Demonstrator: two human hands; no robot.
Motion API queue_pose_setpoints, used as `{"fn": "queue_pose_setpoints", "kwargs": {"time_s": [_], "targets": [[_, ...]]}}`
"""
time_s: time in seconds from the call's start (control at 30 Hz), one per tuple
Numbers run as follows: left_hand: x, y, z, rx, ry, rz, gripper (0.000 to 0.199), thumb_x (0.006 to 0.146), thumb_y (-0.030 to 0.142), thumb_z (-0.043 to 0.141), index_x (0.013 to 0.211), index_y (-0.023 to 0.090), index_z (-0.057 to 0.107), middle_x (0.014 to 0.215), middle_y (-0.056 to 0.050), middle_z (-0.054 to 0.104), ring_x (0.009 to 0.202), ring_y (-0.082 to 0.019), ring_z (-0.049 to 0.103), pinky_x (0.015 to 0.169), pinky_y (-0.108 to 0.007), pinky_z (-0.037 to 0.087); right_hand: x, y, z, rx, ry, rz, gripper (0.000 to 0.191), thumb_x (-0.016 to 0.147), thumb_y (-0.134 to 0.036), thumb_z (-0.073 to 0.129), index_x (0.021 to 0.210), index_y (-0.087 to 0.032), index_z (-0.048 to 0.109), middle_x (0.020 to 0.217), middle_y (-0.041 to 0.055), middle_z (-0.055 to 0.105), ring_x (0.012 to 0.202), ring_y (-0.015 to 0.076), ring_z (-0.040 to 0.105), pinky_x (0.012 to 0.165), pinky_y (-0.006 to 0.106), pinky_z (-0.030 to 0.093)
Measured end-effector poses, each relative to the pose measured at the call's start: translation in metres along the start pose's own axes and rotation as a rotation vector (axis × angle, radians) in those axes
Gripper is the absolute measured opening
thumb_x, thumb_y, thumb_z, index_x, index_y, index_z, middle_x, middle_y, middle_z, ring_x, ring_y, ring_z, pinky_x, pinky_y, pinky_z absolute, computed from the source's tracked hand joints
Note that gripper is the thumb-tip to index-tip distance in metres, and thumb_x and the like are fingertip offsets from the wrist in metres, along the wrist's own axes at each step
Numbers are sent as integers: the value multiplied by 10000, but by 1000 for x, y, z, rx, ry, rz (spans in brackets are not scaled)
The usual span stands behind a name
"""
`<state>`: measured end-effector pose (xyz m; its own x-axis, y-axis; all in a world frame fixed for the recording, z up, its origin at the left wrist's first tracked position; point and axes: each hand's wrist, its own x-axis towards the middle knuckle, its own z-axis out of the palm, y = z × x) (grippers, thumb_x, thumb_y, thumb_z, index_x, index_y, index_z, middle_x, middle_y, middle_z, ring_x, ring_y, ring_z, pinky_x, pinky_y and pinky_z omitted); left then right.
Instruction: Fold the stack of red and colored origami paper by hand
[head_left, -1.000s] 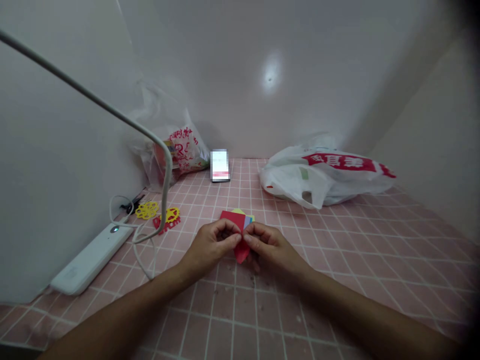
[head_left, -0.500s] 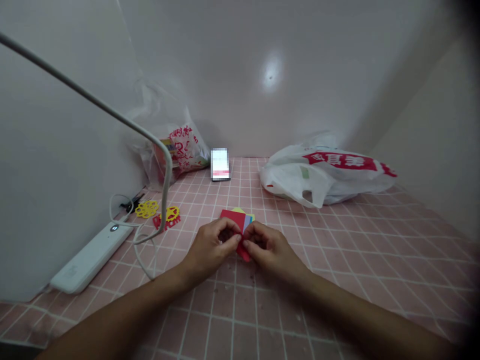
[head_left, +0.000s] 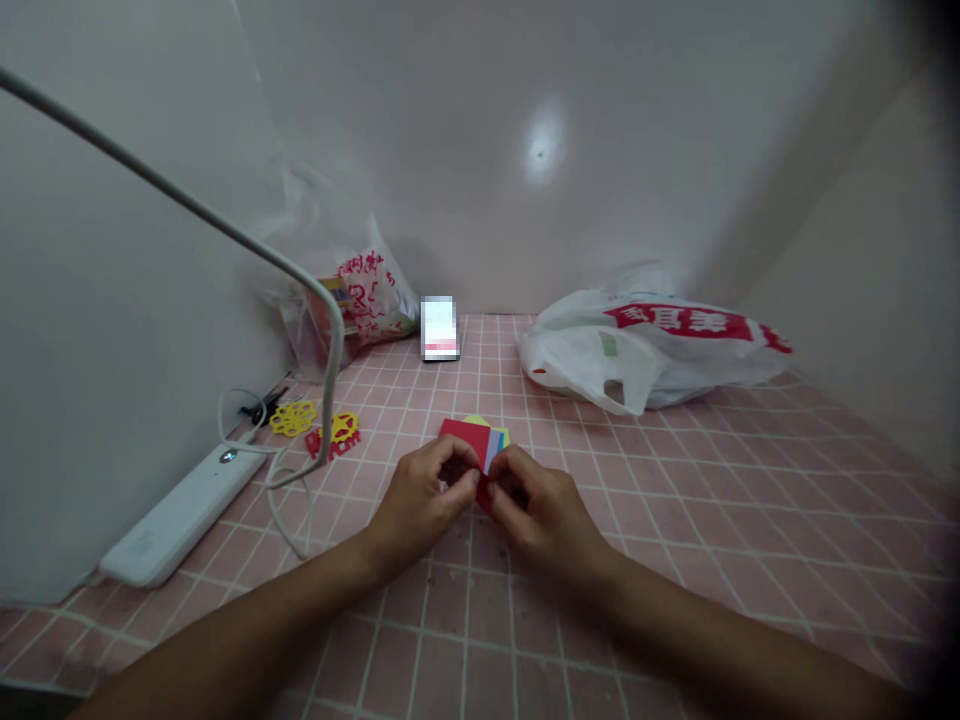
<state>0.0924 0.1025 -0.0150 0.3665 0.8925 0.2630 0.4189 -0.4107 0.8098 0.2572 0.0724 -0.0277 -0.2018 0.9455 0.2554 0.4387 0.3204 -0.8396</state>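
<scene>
A small piece of red paper (head_left: 484, 494) is pinched between the fingertips of my left hand (head_left: 426, 492) and my right hand (head_left: 551, 508). Both hands are closed, thumb against index finger, and meet low over the tiled surface. The fingers cover much of the piece, so its folds cannot be made out. Just beyond them lie overlapping coloured paper sheets (head_left: 466, 436), red on top, with lilac, blue and yellow edges showing at the right and back.
Yellow cut-out shapes (head_left: 293, 419) and a red cut-out (head_left: 345, 444) lie left, near a white power strip (head_left: 184, 515) and looping cable (head_left: 330, 330). Farther back stand a phone-like screen (head_left: 439, 328), a clear bag (head_left: 375, 300) and a white plastic bag (head_left: 577, 350).
My right fingers have shifted slightly on the red paper, and less of its lower end shows. My left hand has barely moved.
</scene>
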Motion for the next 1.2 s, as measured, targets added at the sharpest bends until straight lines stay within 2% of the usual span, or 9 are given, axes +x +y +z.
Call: {"fn": "queue_pose_setpoints", "kwargs": {"time_s": [0.33,0.47,0.57,0.67,0.77,0.9,1.2], "targets": [[1,0,0,-34,-23,-11,89,795,108,573,834,176,614,789,-1,647,728,-133,602,678,-247,462,-1,-1,1,-10,4,0,64,853,-132,493,835,-183,526,660,-13,571,562,128,490,550,253,331],[1,0,0,-36,-22,4,90,789,100,565,817,178,600,773,5,641,716,-130,604,678,-247,467,-1,-1,0,31,-19,-20,75,884,-180,491,821,-185,532,668,-8,575,579,133,502,563,260,345],[1,-1,-1,-67,-33,-4,85,798,110,559,831,182,590,773,8,633,711,-129,603,677,-248,474,2,0,-4,73,-3,-11,157,934,-241,451,823,-189,549,710,5,587,627,144,523,596,270,370],[1,-1,-3,-121,-43,-18,79,814,131,559,868,184,583,794,1,628,731,-134,604,688,-254,484,8,3,-9,139,20,12,145,918,-262,485,833,-190,577,809,30,608,744,166,557,667,283,415],[2,0,-5,-159,-40,-22,95,820,142,563,904,186,573,825,-7,631,761,-139,611,711,-261,493,14,6,-11,310,-60,68,151,888,-313,546,836,-188,612,838,38,623,806,178,578,733,302,449],[2,2,-7,-161,-42,-26,106,816,136,562,909,186,564,832,-10,635,768,-140,617,710,-259,496,15,9,-10,514,-156,151,192,850,-371,606,857,-181,636,820,29,633,776,164,595,741,304,458],[1,1,-6,-168,-61,-31,111,827,137,561,925,189,564,845,-12,631,784,-142,615,720,-262,497,15,9,-6,556,-165,182,160,785,-329,672,796,-175,631,768,15,631,739,159,579,710,292,449]]}}
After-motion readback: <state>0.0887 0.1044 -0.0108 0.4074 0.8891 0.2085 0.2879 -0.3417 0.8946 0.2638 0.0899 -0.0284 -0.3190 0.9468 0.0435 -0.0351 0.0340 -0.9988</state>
